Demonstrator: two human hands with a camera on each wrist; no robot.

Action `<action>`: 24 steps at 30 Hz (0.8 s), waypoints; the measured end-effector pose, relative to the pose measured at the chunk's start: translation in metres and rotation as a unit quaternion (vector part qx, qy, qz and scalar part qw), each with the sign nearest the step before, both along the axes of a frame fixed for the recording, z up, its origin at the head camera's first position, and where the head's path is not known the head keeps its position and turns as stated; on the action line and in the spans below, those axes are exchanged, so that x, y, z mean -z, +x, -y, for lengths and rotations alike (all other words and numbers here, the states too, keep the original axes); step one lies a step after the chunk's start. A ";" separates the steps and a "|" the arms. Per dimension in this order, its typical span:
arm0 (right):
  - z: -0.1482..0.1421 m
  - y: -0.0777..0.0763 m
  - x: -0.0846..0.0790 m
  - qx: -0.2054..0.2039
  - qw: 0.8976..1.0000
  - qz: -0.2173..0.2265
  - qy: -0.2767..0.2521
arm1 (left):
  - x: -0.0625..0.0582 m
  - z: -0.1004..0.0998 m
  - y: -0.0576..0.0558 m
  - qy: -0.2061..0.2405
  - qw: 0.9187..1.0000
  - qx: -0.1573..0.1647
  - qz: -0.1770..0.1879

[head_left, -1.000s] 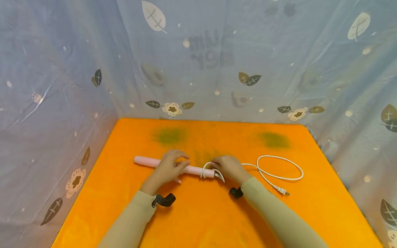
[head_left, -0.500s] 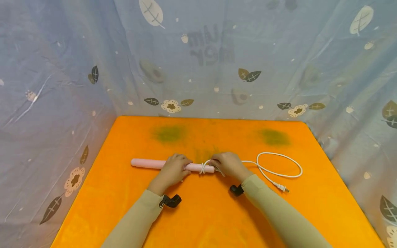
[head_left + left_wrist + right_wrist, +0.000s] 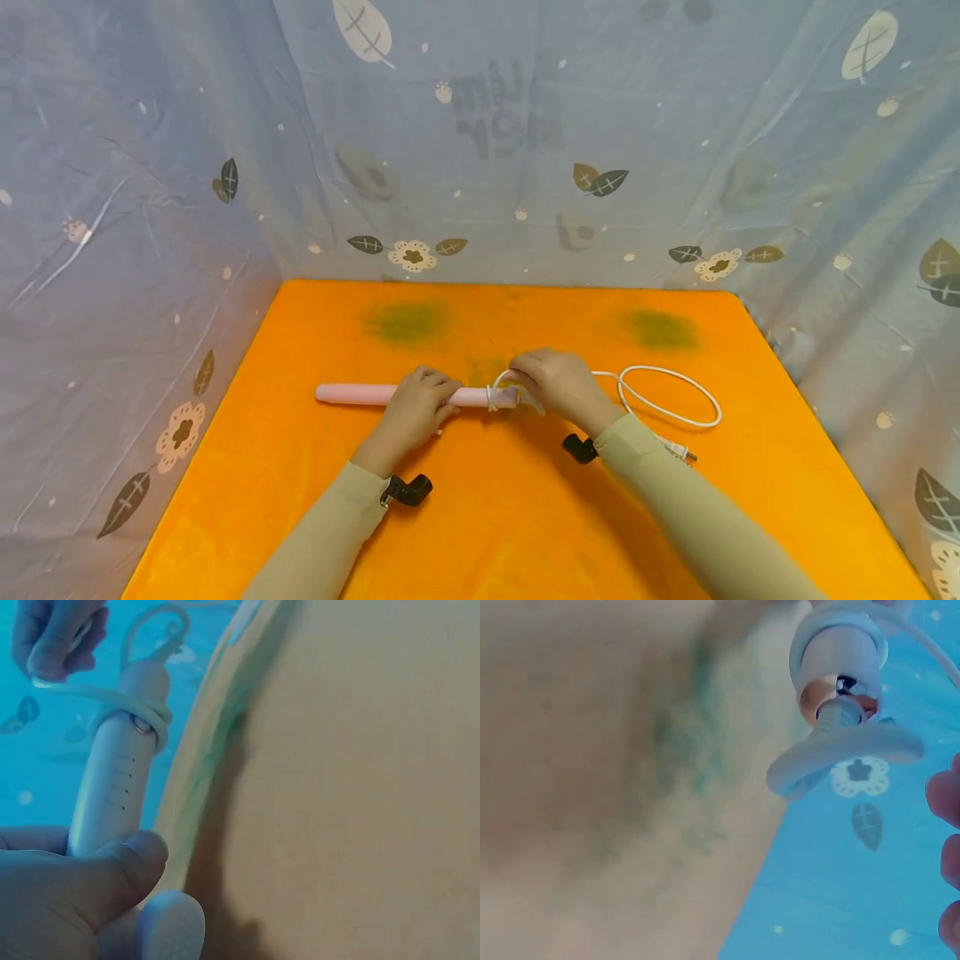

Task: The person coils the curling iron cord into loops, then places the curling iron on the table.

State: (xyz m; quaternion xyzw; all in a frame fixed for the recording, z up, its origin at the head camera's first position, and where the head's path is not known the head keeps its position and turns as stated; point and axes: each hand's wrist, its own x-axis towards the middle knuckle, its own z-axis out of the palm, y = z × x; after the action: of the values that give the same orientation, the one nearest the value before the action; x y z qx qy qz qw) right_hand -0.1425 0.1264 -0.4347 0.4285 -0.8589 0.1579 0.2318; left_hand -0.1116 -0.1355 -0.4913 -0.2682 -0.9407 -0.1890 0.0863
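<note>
A long pink curling iron [image 3: 352, 394] lies crosswise over the table, its handle toward the right. My left hand [image 3: 412, 408] grips it around the middle, thumb along the handle in the left wrist view. A round button and a row of small dots show on the handle [image 3: 120, 772]. A pale rounded tab [image 3: 174, 926] sticks out beside the left thumb. The white cord [image 3: 847, 754] is wound around the handle's end. My right hand [image 3: 566, 387] pinches a stretch of the cord just off that end, with the fingertips partly hidden in the head view.
The cord's free part loops on the orange table [image 3: 480, 533] at the right, ending in a two-prong plug [image 3: 677, 451] near the right sleeve [image 3: 660, 475]. Patterned curtains [image 3: 525, 125] surround the back and sides. Black wrist mounts [image 3: 410, 490] jut inward.
My left hand has slid right along the curling iron and closed around it. The iron now lies more level, and my right hand has risen slightly with the cord.
</note>
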 end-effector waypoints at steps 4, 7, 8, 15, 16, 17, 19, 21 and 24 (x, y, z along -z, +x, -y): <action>0.001 -0.003 -0.012 -0.009 1.000 0.000 0.016 | -0.004 -0.002 0.004 0.015 0.999 0.032 -0.023; 0.001 -0.006 -0.017 -0.002 0.999 0.019 0.026 | -0.006 -0.003 0.008 0.020 0.998 0.053 -0.041; 0.001 -0.007 -0.017 0.001 0.999 0.028 0.029 | -0.006 -0.003 0.009 0.022 0.997 0.058 -0.048; -0.001 -0.017 -0.007 0.014 0.990 0.143 0.006 | -0.012 -0.005 0.014 0.066 0.991 0.075 -0.088; -0.001 -0.018 -0.004 0.015 0.987 0.159 0.000 | -0.012 -0.005 0.014 0.072 0.990 0.073 -0.094; -0.002 -0.017 -0.001 0.019 0.984 0.177 -0.004 | -0.013 -0.005 0.014 0.078 0.990 0.068 -0.100; -0.002 -0.017 0.005 0.024 0.979 0.202 -0.008 | -0.015 -0.004 0.014 0.086 0.989 0.057 -0.106; -0.001 -0.015 0.009 0.036 0.974 0.222 -0.006 | -0.016 -0.002 0.013 0.092 0.988 0.050 -0.110; 0.001 -0.009 0.013 0.043 0.969 0.242 -0.005 | -0.018 0.000 0.011 0.102 0.987 0.047 -0.117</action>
State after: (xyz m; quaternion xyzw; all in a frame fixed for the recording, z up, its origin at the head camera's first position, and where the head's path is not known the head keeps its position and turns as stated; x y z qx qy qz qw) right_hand -0.1520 0.1252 -0.4473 0.3392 -0.9063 0.2506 0.0260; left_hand -0.1003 -0.1352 -0.4734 -0.3221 -0.8863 -0.2549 0.2141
